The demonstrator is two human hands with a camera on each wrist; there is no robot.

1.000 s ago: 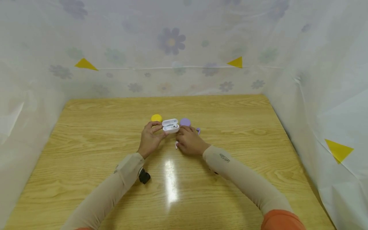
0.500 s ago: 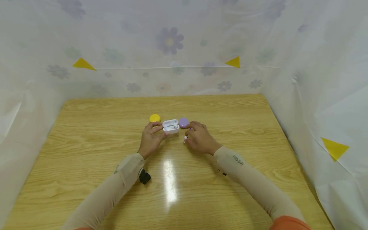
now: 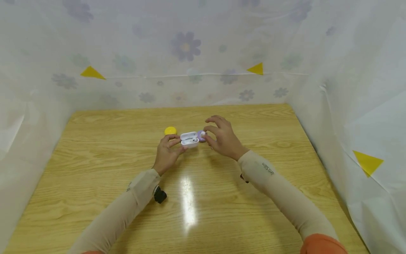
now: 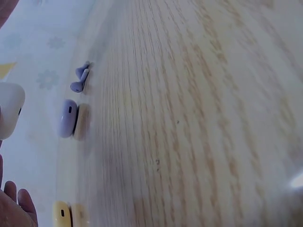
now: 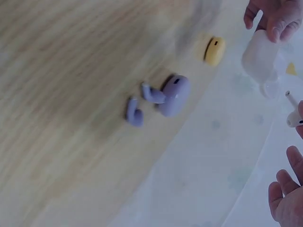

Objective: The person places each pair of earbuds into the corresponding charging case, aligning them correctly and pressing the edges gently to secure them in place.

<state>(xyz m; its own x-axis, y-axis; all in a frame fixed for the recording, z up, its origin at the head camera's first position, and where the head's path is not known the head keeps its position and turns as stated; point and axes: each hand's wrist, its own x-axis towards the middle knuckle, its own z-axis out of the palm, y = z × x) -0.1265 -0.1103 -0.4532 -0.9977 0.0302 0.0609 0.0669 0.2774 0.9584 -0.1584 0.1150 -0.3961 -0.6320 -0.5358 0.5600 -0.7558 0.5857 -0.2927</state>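
While the left hand (image 3: pixel 167 155) grips the open, rounded white plastic case (image 3: pixel 190 144), the right hand (image 3: pixel 224 138) pinches a stemmed white plastic earbud (image 5: pixel 293 119) just beside it; a still case (I'd judge) eases alignment.

Behind the right hand (image 3: pixel 223 139), which pinches the white earbud (image 3: pixel 203 134), small slanting dark lettering (image 3: pixel 268 168) on the right sleeve (image 3: pixel 285 197) appears to read "Let's Slim", a little way up from the cuff. Behind the left hand (image 3: pixel 166 155), which grips the white case (image 3: pixel 190 143), the left sleeve (image 3: pixel 114 215) bears a small dark print (image 3: pixel 128 187) near its cuff, seen too edge-on to read. Away from that grip, tiny marks (image 4: pixel 157 164) on the table (image 4: pixel 213 142) cannot be made out
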